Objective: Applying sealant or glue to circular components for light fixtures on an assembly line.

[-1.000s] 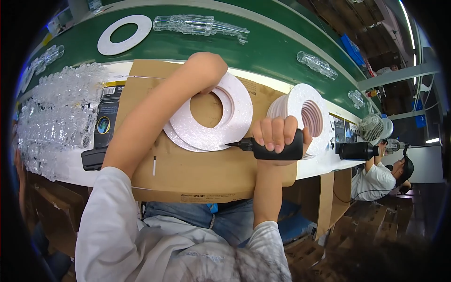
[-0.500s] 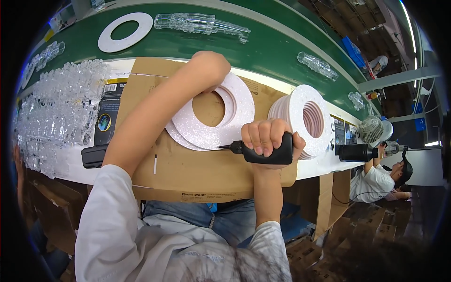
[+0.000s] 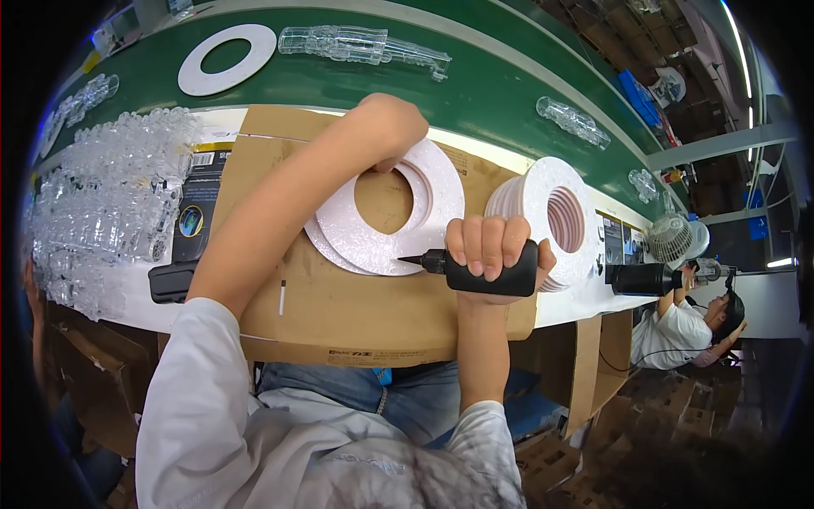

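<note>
My left hand (image 3: 386, 127) rests on the far rim of a flat white foam ring (image 3: 424, 216), pinning it to the cardboard sheet (image 3: 356, 314). That ring lies on top of one or two more rings. My right hand (image 3: 492, 250) grips a black squeeze bottle (image 3: 487, 276) held sideways, its pointed nozzle touching the ring's near edge. To the right stands a stack of several white rings (image 3: 551, 220), tilted on edge.
A green conveyor belt (image 3: 475, 93) runs behind, carrying another white ring (image 3: 225, 59) and clear plastic parts (image 3: 365, 42). A heap of clear plastic parts (image 3: 110, 204) lies at left. Another black bottle (image 3: 640, 278), a small fan (image 3: 671, 237) and a seated co-worker (image 3: 687, 327) are at right.
My right hand has carried the bottle leftward along the ring's near edge, and the nozzle tip now sits lower on the ring. My left hand has stayed on the ring.
</note>
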Demonstrator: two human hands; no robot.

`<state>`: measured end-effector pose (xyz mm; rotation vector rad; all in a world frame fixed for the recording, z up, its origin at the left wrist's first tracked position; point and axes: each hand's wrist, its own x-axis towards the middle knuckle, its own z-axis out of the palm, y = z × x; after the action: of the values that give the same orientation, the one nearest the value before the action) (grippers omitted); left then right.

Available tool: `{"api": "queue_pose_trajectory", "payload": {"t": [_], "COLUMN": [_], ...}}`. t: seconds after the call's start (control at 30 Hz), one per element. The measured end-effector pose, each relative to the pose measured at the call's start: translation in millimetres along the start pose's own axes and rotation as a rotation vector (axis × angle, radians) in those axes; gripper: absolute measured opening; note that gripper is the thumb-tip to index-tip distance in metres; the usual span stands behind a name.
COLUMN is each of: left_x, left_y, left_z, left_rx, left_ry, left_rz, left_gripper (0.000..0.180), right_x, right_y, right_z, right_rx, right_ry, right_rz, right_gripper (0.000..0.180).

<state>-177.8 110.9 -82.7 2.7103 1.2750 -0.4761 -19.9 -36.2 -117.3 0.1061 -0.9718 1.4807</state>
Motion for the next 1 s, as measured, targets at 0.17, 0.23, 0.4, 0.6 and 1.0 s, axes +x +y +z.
{"api": "queue_pose_trajectory", "payload": {"t": [0.17, 0.23, 0.4, 0.6, 1.0], "left_x": [3, 3, 2, 1, -12], "left_y": [11, 13, 14, 14, 11], "left_z": [0, 2, -2, -1, -14], "left_rx": [0.006, -0.013, -0.013, -0.015, -0.060], "left_ry": [0.049, 0.106, 0.079, 0.061, -0.151], "left_rz": [0.129, 0.128, 0.121, 0.119, -0.092], "left_gripper": [0.045, 0.039, 0.039, 0.041, 0.035], "right_x": [-4, -4, -5, -6, -1], "right_y": [6, 8, 10, 12, 4], "right_z": [7, 10, 13, 10, 6], "right_rx": [-0.074, -0.094, -0.140, -0.129, -0.090], "right_ry": [0.080, 0.106, 0.100, 0.085, 0.087], "right_rz": [-0.056, -0.069, -0.047, -0.034, -0.161], "right_gripper": [0.043, 0.043, 0.043, 0.043, 0.039]}}
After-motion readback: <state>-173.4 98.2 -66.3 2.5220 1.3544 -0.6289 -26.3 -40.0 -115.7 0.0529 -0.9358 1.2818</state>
